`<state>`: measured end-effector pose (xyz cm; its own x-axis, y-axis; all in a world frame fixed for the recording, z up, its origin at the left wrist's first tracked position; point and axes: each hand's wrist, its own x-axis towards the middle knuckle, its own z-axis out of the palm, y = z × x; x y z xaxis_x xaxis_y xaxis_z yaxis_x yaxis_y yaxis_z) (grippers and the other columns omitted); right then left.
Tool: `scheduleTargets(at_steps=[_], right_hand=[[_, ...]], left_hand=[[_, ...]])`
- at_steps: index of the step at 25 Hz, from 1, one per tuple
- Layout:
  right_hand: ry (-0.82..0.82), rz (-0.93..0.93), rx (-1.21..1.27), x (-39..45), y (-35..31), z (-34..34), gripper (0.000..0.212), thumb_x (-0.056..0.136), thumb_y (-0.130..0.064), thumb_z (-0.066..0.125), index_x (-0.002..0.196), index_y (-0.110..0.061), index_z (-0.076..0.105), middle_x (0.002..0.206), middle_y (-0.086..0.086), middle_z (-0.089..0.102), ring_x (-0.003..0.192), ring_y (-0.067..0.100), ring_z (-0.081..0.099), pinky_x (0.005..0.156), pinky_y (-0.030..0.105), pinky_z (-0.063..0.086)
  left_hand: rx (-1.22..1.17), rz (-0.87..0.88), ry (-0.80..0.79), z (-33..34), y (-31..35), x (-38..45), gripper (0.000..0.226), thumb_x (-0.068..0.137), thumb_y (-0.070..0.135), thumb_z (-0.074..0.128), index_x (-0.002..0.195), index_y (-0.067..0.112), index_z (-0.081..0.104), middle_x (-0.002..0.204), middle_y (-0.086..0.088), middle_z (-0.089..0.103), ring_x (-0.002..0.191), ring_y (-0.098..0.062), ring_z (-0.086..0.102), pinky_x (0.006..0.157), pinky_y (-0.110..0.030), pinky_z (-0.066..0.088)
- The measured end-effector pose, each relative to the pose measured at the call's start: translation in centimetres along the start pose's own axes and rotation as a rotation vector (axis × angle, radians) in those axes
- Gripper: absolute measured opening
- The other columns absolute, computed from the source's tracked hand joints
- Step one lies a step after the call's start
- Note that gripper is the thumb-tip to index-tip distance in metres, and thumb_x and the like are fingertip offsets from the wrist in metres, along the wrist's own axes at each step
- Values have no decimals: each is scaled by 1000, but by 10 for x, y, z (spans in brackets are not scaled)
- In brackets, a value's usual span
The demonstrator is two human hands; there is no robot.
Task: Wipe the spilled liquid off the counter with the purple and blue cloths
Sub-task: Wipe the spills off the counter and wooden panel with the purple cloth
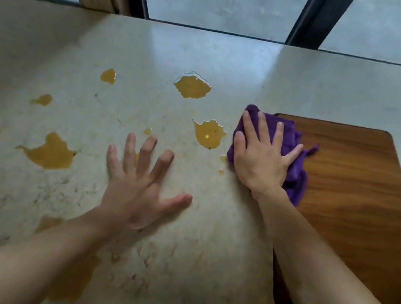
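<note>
Several orange-yellow puddles lie on the pale stone counter (209,219). The nearest puddle (209,133) is just left of a crumpled purple cloth (294,166). My right hand (261,159) lies flat on that cloth, fingers spread, pressing it where the counter meets a wooden board. My left hand (135,189) rests palm down on bare counter with its fingers apart and nothing in it. More puddles sit at the back (192,87), at the left (49,153) and under my left forearm (73,281). No blue cloth is in view.
A brown wooden board (359,203) lies on the counter at the right, partly under the purple cloth. A window with dark frames (305,16) runs along the counter's far edge.
</note>
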<state>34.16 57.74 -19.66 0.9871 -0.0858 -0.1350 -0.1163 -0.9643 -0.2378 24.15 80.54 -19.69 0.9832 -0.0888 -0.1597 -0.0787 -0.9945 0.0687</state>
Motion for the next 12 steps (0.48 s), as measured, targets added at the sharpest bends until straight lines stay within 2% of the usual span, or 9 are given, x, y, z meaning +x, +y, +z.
scheduleTargets(at_steps=[6,9,12], right_hand=[[-35,20,16,216,-27,-36,54,100,-51,13,154,-47,10,167,-12,4,152,29,-4,108,76,-8],[-49,-72,27,266,-50,-39,55,97,-48,14,151,-51,20,165,-14,14,152,27,4,108,75,-8],[-72,-204,-1,263,-51,-38,55,94,-50,14,148,-55,22,164,-16,17,152,26,9,110,73,-7]], left_hand=[[-9,54,58,4,-3,3,96,78,91,26,140,20,45,158,-21,30,147,-54,14,106,-81,15],[4,36,108,10,-4,3,95,77,92,28,140,22,44,159,-20,30,148,-53,14,106,-81,14],[8,25,123,11,-6,3,95,77,93,26,142,26,41,160,-17,27,149,-51,11,108,-80,12]])
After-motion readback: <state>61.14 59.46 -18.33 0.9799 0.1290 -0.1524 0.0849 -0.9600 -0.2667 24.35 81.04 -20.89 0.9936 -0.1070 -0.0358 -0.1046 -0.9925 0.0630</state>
